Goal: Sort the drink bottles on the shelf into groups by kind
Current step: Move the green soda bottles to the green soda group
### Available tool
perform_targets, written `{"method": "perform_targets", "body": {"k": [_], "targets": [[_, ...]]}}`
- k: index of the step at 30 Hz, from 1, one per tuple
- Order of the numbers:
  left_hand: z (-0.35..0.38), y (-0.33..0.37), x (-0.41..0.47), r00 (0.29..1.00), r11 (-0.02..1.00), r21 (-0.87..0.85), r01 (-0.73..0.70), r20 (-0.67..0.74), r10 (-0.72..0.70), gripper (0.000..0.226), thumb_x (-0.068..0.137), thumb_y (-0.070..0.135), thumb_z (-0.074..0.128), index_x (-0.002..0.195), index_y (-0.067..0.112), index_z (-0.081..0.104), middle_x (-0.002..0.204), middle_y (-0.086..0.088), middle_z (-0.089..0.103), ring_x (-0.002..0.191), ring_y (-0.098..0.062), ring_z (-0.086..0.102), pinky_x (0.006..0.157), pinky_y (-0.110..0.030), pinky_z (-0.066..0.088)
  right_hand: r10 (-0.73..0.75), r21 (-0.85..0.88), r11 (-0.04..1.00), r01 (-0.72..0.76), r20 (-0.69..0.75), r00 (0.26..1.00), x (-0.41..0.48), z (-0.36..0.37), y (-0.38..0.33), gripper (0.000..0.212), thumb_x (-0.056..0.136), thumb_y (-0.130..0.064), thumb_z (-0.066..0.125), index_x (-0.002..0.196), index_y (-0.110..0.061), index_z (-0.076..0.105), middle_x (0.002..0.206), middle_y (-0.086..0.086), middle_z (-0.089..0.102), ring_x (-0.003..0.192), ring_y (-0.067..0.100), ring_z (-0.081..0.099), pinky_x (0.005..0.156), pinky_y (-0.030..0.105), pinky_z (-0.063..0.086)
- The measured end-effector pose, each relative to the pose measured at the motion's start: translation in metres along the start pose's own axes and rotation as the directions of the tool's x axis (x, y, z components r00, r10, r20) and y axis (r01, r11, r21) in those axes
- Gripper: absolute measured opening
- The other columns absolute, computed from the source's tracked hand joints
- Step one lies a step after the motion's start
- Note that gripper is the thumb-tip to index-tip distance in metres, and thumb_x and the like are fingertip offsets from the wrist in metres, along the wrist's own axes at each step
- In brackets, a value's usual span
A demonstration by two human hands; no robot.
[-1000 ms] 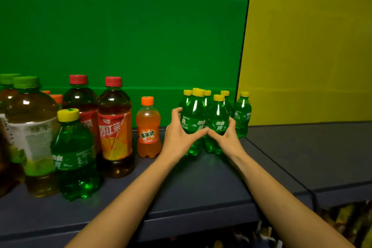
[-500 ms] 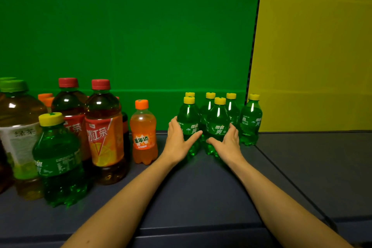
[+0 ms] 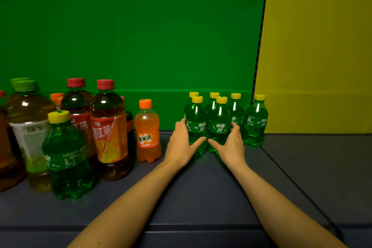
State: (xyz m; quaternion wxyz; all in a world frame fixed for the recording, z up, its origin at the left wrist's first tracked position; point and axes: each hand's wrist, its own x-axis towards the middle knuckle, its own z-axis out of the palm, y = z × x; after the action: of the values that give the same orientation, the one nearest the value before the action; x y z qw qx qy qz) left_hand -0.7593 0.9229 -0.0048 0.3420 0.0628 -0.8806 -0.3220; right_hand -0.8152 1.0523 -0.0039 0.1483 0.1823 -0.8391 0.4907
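Both hands are open and press on the bottles with mostly straight fingers. My left hand lies on the left side of the first small green bottle. My right hand lies on the right side of the second small green bottle. The thumbs point at each other in front of these two bottles, which stand side by side near the back edge of the shelf. Closer to the front edge, at the left end, stands a big green bottle with a yellow cap. Behind it are a green tea bottle and two red-cap tea bottles. An orange bottle stands just left of my left hand. Three back-row green bottles stand behind the two I touch, and a lone green bottle stands just to their right. A green wall and a yellow wall are at the back
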Motion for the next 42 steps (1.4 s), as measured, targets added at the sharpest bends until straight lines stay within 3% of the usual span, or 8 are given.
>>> {"method": "perform_targets", "body": {"k": [5,8,14,18,24,31,36,42], "targets": [[-0.007,0.006,-0.006,0.997,0.991,0.132,0.024,0.074,-0.034,0.084,0.081,0.043,0.064,0.143,0.013,0.017,0.142,-0.007,0.029,0.131,-0.026,0.037,0.102,-0.041,0.040,0.023,-0.005,1.000,-0.023,0.033,0.999,-0.006,-0.004,-0.006,0.091,0.080,-0.032,0.069,0.145,-0.003,0.013,0.151,0.014,0.020,0.140,0.029,0.018,0.112,0.036,0.019],[-0.026,0.011,-0.020,0.995,0.964,0.266,0.000,0.092,-0.026,0.071,0.085,0.043,0.058,0.140,0.012,0.025,0.147,-0.005,0.023,0.133,-0.025,0.035,0.101,-0.040,0.039,0.029,-0.001,1.000,-0.029,0.003,1.000,-0.019,-0.011,-0.013,0.087,0.083,-0.029,0.066,0.146,-0.003,0.012,0.154,0.013,0.011,0.141,0.030,0.011,0.114,0.037,0.014],[-0.090,0.018,-0.077,0.984,0.977,0.152,-0.149,-0.070,0.161,0.024,0.083,0.041,0.058,0.096,0.020,0.061,0.096,0.007,0.062,0.086,-0.011,0.060,0.076,-0.037,0.050,-0.274,0.183,0.933,0.310,-0.195,0.942,-0.066,-0.020,-0.046,0.053,0.082,-0.007,0.064,0.129,-0.010,0.041,0.134,0.004,0.036,0.125,0.019,0.036,0.104,0.027,0.029],[-0.144,0.013,-0.118,0.966,0.991,0.014,-0.130,-0.225,0.130,0.026,0.079,0.047,0.052,0.080,0.023,0.063,0.074,0.009,0.066,0.069,-0.008,0.062,0.065,-0.038,0.052,-0.411,0.417,0.814,0.404,-0.078,0.908,-0.099,-0.005,-0.086,0.042,0.082,-0.001,0.062,0.110,-0.029,0.048,0.113,-0.012,0.049,0.102,-0.001,0.050,0.087,0.013,0.040],[-0.223,-0.018,-0.165,0.884,0.998,0.006,-0.060,-0.465,0.056,0.023,0.079,0.045,0.053,0.088,0.025,0.061,0.073,0.005,0.066,0.065,-0.011,0.064,0.061,-0.040,0.053,-0.561,0.586,0.695,0.416,0.080,0.824,-0.138,0.039,-0.139,0.039,0.081,-0.013,0.062,0.110,-0.035,0.049,0.116,-0.009,0.054,0.106,-0.001,0.053,0.089,0.011,0.043],[-0.305,-0.081,-0.199,0.753,0.979,0.176,0.106,-0.657,0.037,0.030,0.081,0.033,0.055,0.109,0.021,0.050,0.087,0.004,0.060,0.081,-0.012,0.059,0.071,-0.040,0.051,-0.582,0.506,0.732,0.456,0.116,0.805,-0.167,0.096,-0.176,0.059,0.084,-0.010,0.063,0.136,-0.020,0.036,0.135,-0.011,0.037,0.128,0.001,0.036,0.107,0.014,0.030],[-0.354,-0.133,-0.198,0.714,0.944,0.194,0.268,-0.697,-0.059,0.054,0.082,0.026,0.066,0.127,0.012,0.039,0.123,-0.008,0.046,0.116,-0.026,0.047,0.088,-0.037,0.043,-0.523,0.418,0.780,0.465,0.029,0.852,-0.182,0.133,-0.197,0.074,0.081,-0.011,0.067,0.142,-0.016,0.026,0.142,-0.006,0.029,0.130,-0.003,0.022,0.103,-0.003,0.013],[-0.388,-0.190,-0.177,0.748,0.920,0.053,0.388,-0.601,-0.281,0.091,0.071,0.036,0.075,0.140,0.009,0.021,0.141,-0.014,0.029,0.131,-0.028,0.034,0.107,-0.044,0.034,-0.361,0.379,0.864,0.333,0.003,0.933,-0.192,0.159,-0.204,0.091,0.073,-0.013,0.076,0.143,-0.017,0.018,0.148,0.003,0.026,0.129,0.002,0.022,0.104,0.018,0.022]]}}
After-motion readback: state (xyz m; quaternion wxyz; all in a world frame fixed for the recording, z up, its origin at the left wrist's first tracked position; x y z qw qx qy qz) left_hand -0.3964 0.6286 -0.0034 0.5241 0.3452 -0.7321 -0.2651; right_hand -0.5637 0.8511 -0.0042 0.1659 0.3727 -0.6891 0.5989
